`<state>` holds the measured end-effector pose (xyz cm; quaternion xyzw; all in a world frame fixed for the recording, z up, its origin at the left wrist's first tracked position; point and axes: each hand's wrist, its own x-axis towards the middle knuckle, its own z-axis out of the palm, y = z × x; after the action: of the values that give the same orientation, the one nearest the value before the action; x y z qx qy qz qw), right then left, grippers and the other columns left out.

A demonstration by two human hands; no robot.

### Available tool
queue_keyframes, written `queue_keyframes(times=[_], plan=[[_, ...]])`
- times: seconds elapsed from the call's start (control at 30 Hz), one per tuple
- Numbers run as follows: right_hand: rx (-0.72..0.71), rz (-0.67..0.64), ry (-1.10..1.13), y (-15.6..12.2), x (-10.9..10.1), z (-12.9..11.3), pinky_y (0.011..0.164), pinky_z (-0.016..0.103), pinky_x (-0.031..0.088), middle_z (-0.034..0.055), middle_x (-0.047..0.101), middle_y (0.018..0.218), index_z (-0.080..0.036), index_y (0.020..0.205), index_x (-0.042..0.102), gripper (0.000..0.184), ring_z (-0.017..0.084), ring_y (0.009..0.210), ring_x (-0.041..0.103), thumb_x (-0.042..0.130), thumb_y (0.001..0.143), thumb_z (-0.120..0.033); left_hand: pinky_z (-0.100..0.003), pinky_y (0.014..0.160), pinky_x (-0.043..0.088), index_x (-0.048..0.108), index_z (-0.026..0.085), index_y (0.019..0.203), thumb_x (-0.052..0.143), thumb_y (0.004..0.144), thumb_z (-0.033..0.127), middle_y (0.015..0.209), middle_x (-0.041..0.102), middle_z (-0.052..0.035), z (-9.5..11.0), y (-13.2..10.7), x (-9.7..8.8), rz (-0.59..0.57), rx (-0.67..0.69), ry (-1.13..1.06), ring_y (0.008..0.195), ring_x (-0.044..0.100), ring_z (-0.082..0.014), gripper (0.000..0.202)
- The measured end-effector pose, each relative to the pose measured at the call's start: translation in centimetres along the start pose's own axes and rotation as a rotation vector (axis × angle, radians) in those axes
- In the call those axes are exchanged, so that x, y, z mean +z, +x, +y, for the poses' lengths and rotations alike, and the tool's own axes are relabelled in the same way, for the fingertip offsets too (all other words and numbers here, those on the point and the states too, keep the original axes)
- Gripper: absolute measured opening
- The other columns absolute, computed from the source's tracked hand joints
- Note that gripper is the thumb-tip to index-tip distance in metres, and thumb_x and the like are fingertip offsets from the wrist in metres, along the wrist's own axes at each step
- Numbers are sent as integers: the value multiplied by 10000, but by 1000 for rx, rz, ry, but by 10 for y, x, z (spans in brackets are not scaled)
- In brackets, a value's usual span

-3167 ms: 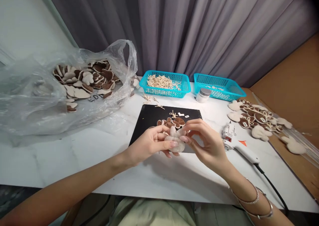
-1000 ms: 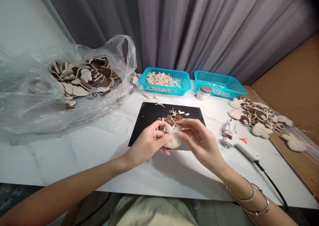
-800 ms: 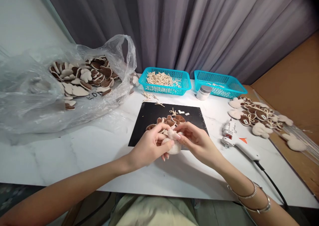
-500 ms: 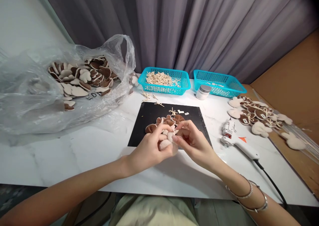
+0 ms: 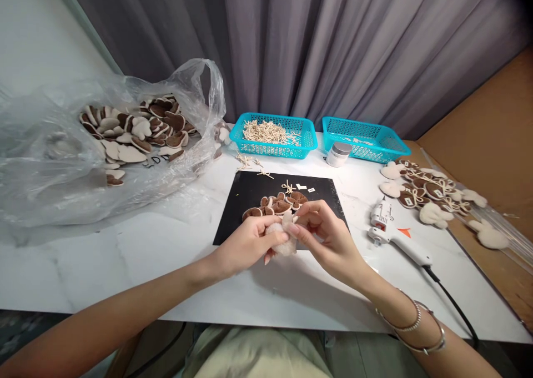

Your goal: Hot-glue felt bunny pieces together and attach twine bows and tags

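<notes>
Over the near edge of a black mat [image 5: 326, 193], both hands are closed on one cream plush piece [image 5: 285, 248]. My left hand [image 5: 246, 246] grips its left side, with the thumb across the front. My right hand [image 5: 327, 242] pinches an upright narrow part of it between thumb and fingers. The lower side of the piece is fluffy; its full outline is hidden by the fingers. Just beyond lie several brown plush pieces [image 5: 281, 207] with cream edges. Behind those are a cream string bow [image 5: 288, 187] and small white labels [image 5: 311, 190].
At left, a clear plastic bag [image 5: 183, 81] holds many brown and cream pieces. Two blue baskets [image 5: 308, 151] [image 5: 400, 157] stand at the back, with a lidded jar [image 5: 339, 154] in front. A glue gun [image 5: 406, 250] and finished-looking plush pieces with bows [image 5: 435, 191] lie at right.
The plush piece has turned in my hands, so its fluffy lower part now faces me. My left thumb has shifted onto its front, while my right hand keeps pinching near its top.
</notes>
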<state>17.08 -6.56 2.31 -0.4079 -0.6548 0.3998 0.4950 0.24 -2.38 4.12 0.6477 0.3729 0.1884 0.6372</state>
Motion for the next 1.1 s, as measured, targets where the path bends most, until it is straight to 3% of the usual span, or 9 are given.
queue_keyframes(times=[0.2,0.37,0.57,0.77,0.87,1.1], plan=[[99,11,128,2,-1,0,494,219,332,-55,472,657,-235,954,448,127,81,570,410,531,885,-302,-212,461,367,567,120,866,508,794,325,594,480,22,2,1,1,-7,-7,-46,517,427,-97,226],[216,106,161,8,-8,-1,481,217,368,-36,476,681,-204,880,492,194,78,552,428,473,902,-395,-215,472,372,556,109,923,480,834,325,659,503,-2,0,2,1,-1,30,-126,559,446,-103,245],[380,-116,234,12,-22,-4,539,232,418,-1,490,725,-179,776,494,310,106,650,475,443,895,-461,-248,588,445,422,158,1190,478,893,321,815,574,-29,-3,1,1,-77,95,-249,631,520,-107,344],[370,-231,253,10,-16,-9,568,240,414,19,534,807,-200,891,451,255,119,717,503,402,921,-448,-268,611,467,357,141,1205,480,903,312,724,592,-17,-4,2,1,-105,126,-345,614,556,-120,369],[334,-252,336,10,-12,-6,525,227,385,-3,536,742,-203,933,451,232,111,665,515,462,902,-433,-275,613,473,351,150,1200,481,905,314,661,599,1,-4,2,1,-131,143,-344,569,568,-118,362],[387,-314,572,13,-21,7,464,181,373,-19,581,655,-165,774,521,220,72,552,537,684,774,-312,-271,562,481,358,166,1145,521,884,318,802,638,-52,-3,-1,1,-212,139,-382,572,585,-116,343]])
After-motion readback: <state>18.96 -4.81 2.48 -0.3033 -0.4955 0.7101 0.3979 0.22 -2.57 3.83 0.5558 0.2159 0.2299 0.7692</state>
